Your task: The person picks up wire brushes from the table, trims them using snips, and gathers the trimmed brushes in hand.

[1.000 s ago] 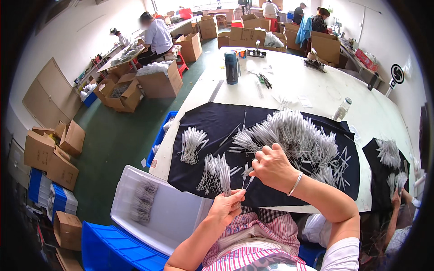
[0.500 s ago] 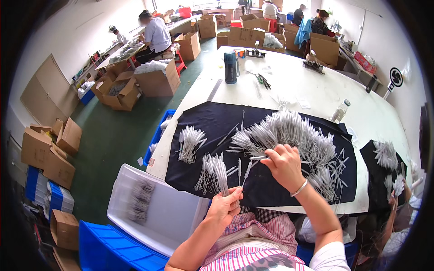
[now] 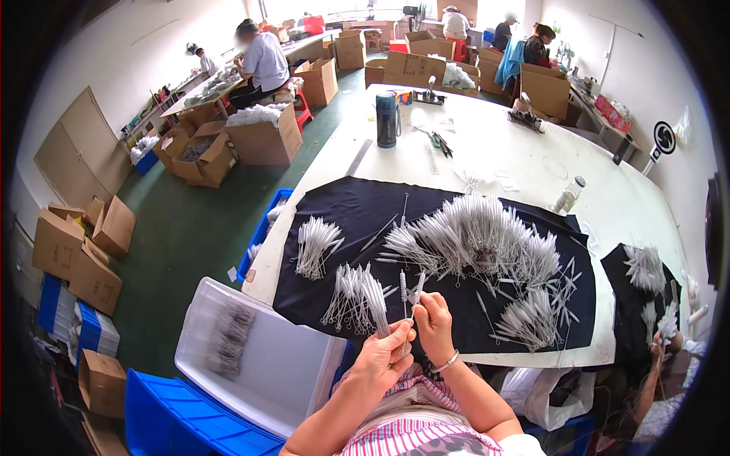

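My left hand (image 3: 385,353) is closed round a bundle of thin white-bristled wire brushes (image 3: 374,299), held upright over the near edge of the black cloth (image 3: 319,201). Beside that bundle, a couple of single brushes (image 3: 404,286) stand up between my two hands. My right hand (image 3: 434,325) meets the left, its fingers pinched on the stem of a brush; the fingertips partly hide it. A large fanned pile of brushes (image 3: 487,232) lies beyond my hands, with a smaller heap (image 3: 528,319) to the right and two bunches on the left, one at the far left (image 3: 315,247).
A translucent white bin (image 3: 293,372) with brushes inside stands left of my lap, over a blue crate (image 3: 182,414). On the white table are a dark flask (image 3: 386,121), pliers (image 3: 441,144) and a glass jar (image 3: 569,194). Another person's hand (image 3: 658,346) works at the right.
My right hand has come back from the large pile, down and left to my left hand, and now pinches a brush there. The bundle stays in my left hand.
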A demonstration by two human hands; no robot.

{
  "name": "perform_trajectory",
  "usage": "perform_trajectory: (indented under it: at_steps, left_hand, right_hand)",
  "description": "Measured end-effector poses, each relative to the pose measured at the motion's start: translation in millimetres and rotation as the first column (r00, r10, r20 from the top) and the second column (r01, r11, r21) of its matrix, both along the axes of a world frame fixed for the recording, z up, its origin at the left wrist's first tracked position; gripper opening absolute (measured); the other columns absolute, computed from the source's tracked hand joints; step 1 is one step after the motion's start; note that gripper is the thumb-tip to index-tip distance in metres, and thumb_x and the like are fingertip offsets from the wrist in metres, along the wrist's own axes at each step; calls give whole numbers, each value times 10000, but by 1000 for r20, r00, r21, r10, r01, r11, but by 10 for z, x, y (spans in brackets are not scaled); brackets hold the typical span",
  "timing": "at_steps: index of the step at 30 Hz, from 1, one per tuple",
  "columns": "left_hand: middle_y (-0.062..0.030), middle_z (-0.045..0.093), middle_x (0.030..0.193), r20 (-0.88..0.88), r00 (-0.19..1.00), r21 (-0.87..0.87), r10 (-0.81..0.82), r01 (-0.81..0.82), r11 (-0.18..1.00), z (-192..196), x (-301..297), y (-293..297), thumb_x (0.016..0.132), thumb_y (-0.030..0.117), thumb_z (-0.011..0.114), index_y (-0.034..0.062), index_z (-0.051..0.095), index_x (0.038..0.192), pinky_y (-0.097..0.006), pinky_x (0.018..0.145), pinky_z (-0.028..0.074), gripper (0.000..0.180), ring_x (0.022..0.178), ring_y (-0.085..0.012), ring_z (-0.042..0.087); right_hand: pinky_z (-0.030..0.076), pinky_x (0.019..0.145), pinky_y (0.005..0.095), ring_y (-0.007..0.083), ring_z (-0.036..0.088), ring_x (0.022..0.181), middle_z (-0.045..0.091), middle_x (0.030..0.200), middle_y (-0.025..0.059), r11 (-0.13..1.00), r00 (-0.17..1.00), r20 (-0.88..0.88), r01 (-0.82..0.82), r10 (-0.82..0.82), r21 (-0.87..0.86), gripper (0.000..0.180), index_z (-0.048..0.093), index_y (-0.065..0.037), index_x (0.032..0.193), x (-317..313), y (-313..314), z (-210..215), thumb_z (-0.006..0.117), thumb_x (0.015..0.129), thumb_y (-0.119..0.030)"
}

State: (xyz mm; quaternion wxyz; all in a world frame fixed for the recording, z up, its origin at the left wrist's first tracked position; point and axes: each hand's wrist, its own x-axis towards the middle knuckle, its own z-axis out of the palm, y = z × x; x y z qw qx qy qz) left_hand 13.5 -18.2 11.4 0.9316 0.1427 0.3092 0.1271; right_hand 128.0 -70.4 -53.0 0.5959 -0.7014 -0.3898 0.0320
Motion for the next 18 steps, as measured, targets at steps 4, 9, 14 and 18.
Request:
perform_trajectory:
  at_steps: [4, 9, 14, 18]
  left_hand:
    - [-8, 532, 702, 16, 1000, -6, -9, 9, 1000, 9, 10, 8, 831, 143, 536, 68, 538, 863, -178, 369, 216, 82, 401, -24, 285]
    - [-12, 530, 706, 42, 999, -3, -6, 6, 1000, 23, 7, 2, 834, 145, 531, 70, 535, 849, -175, 378, 220, 76, 407, -24, 291]
    - [-8, 529, 708, 33, 999, -1, -11, 11, 1000, 20, 1, 6, 836, 144, 528, 70, 538, 856, -177, 379, 219, 77, 409, -26, 291]
    - [-6, 529, 713, 24, 1000, 15, -3, 3, 1000, 28, -9, -1, 840, 146, 521, 68, 542, 873, -179, 379, 219, 87, 409, -28, 288]
  right_hand:
    - [382, 611, 313, 220, 481, 678, 506, 745, 81, 1000, 999, -49, 3, -2, 26, 183, 565, -4, 919, -10, 49, -8, 572, 749, -74]
    - [353, 641, 311, 212, 480, 696, 507, 730, 67, 999, 1000, -2, 31, -31, 24, 155, 573, -25, 887, -43, 79, 52, 566, 739, -70]
    - [348, 634, 312, 210, 477, 691, 502, 704, 68, 999, 999, 7, 35, -35, 16, 114, 568, -27, 852, -39, 95, 47, 550, 750, -74]
    - [362, 573, 295, 183, 460, 634, 482, 685, 64, 997, 989, -146, 4, 7, 77, 107, 558, -4, 859, -46, 112, -12, 529, 775, -63]
